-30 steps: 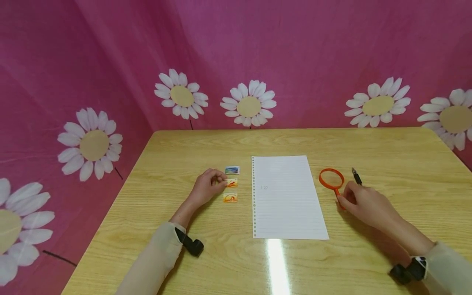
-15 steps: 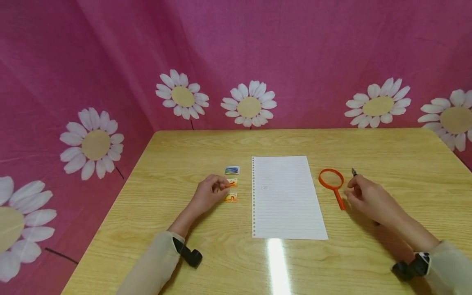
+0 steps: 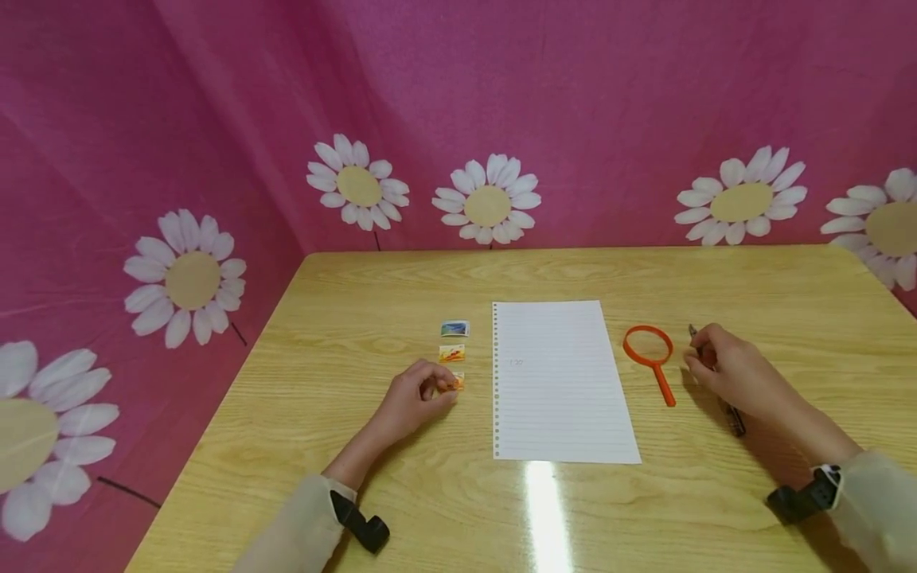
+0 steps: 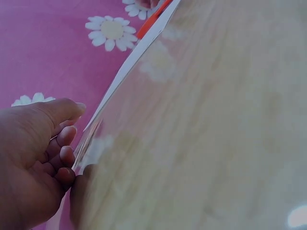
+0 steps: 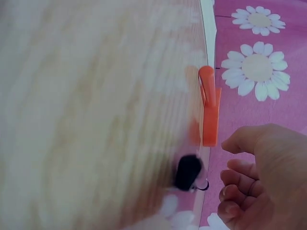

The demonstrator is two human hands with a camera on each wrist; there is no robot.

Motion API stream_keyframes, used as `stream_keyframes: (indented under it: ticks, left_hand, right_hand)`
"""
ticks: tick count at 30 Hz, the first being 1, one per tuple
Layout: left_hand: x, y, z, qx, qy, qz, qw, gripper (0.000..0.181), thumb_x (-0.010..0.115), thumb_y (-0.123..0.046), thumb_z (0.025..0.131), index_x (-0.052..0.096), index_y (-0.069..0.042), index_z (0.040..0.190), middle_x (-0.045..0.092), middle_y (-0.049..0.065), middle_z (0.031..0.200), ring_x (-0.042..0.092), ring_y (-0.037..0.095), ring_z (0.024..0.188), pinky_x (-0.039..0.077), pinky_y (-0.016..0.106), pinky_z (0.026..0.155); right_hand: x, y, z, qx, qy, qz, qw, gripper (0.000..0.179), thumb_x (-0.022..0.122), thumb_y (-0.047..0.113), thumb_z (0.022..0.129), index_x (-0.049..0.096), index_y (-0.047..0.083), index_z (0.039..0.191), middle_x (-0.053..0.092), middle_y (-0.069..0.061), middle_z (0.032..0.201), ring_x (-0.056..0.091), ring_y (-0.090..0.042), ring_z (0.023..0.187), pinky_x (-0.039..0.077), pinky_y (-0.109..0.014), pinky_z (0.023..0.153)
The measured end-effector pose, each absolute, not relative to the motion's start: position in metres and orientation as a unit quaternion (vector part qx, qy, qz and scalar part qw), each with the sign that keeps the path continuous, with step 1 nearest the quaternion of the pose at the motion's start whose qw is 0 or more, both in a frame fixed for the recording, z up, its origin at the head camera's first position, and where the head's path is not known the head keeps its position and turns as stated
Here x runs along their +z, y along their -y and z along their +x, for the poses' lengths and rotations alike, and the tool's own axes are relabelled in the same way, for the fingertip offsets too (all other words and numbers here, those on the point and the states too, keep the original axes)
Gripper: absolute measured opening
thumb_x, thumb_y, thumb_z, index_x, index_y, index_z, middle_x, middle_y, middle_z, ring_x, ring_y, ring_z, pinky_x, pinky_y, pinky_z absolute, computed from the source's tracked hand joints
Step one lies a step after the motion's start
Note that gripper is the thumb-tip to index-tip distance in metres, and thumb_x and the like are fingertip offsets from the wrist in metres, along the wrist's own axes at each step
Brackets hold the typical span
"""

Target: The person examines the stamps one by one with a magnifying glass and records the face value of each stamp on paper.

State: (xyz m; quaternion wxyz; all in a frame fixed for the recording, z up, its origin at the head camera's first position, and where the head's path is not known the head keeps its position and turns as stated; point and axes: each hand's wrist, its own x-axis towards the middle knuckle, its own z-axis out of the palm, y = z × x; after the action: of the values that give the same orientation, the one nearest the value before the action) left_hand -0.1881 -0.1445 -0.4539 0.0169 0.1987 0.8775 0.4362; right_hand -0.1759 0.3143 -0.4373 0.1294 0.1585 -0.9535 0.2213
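My left hand [image 3: 419,398] is over the nearest of three small stamps; its fingertips overlap this orange stamp [image 3: 459,383] and hide much of it. The fingers are loosely bent in the left wrist view, the thumb stretched out. Behind lie another orange stamp [image 3: 452,353] and a blue one [image 3: 454,329] with slightly curled edges, all in a column. My right hand [image 3: 741,376] hovers across a dark pen [image 3: 735,421], covering its middle. Loosely curled fingers show apart from the pen [image 5: 188,172] in the right wrist view. Left of that hand lies an orange magnifying glass [image 3: 664,385].
A lined, punched sheet of paper [image 3: 566,398] with faint writing at its left lies between the hands. The wooden table [image 3: 358,294] reflects a bright light strip at the front. Pink curtains [image 3: 573,95] with daisies stand behind and to the left.
My left hand has moved from the middle stamp toward me to the nearest one. My right hand has left the magnifying glass handle and shifted right, over the pen.
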Motion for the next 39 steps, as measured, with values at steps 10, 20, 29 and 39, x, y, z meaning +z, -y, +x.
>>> stream_keyframes:
  ticks: [10, 20, 29, 39]
  left_hand:
    - [-0.454, 0.126, -0.168, 0.442, -0.859, 0.253, 0.050, 0.016, 0.074, -0.014, 0.086, 0.067, -0.009, 0.099, 0.056, 0.006, 0.086, 0.044, 0.005, 0.069, 0.038, 0.016, 0.062]
    - [-0.455, 0.114, -0.158, 0.439, -0.849, 0.293, 0.036, 0.020, 0.077, -0.015, 0.084, 0.068, -0.009, 0.100, 0.059, 0.004, 0.090, 0.054, 0.009, 0.082, 0.047, 0.019, 0.073]
    - [-0.453, 0.109, -0.155, 0.402, -0.858, 0.314, 0.056, 0.027, 0.079, -0.018, 0.082, 0.068, -0.011, 0.105, 0.058, 0.002, 0.097, 0.056, 0.011, 0.089, 0.049, 0.021, 0.081]
    - [-0.450, 0.109, -0.156, 0.333, -0.877, 0.338, 0.081, 0.027, 0.076, -0.023, 0.086, 0.067, -0.014, 0.110, 0.057, 0.000, 0.104, 0.051, 0.011, 0.095, 0.046, 0.024, 0.087]
  right_hand:
    - [-0.442, -0.325, -0.187, 0.210, 0.958, 0.146, 0.129, 0.029, 0.070, -0.001, 0.085, 0.050, -0.009, 0.104, 0.049, -0.008, 0.072, 0.031, -0.001, 0.057, 0.031, -0.023, 0.049]
    - [-0.441, -0.328, -0.192, 0.209, 0.965, 0.125, 0.095, 0.028, 0.067, 0.003, 0.088, 0.048, -0.010, 0.104, 0.050, -0.009, 0.073, 0.037, -0.008, 0.058, 0.034, -0.024, 0.051]
    - [-0.440, -0.331, -0.199, 0.214, 0.970, 0.111, 0.040, 0.030, 0.064, 0.008, 0.092, 0.046, -0.011, 0.108, 0.053, -0.013, 0.078, 0.044, -0.015, 0.062, 0.037, -0.026, 0.053]
    - [-0.444, -0.331, -0.203, 0.205, 0.969, 0.121, 0.064, 0.030, 0.067, 0.004, 0.089, 0.047, -0.010, 0.104, 0.055, -0.013, 0.074, 0.046, -0.014, 0.062, 0.038, -0.026, 0.053]
